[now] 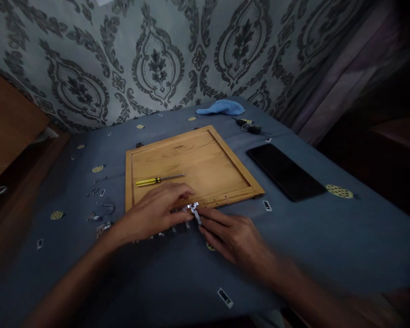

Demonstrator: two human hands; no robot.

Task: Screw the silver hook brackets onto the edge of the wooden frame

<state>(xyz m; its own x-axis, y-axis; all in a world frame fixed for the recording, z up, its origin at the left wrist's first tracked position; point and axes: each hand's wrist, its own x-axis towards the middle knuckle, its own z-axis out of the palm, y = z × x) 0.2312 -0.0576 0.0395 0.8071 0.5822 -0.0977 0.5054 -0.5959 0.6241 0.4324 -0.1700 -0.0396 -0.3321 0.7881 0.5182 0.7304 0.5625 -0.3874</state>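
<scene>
A wooden framed panel (194,157) lies flat on the cloth-covered table, with several small holes along its near edge. At that edge is a shiny metal hook (195,215), pinched at its right side by the fingers of my right hand (241,234). My left hand (160,207) lies over the near edge of the panel, thumb and fingers apart, the thumb tip close beside the hook. Several more metal hooks (174,229) show in a row below my left hand, partly hidden by it. A yellow-and-black screwdriver (159,180) rests on the panel behind my left hand.
Left of the panel lie small screws (94,191), a loose curved hook (107,208) and a metal piece (104,229). On the right are a black phone (289,172) and a dark tool (251,127). A blue cloth (222,107) sits by the patterned wall.
</scene>
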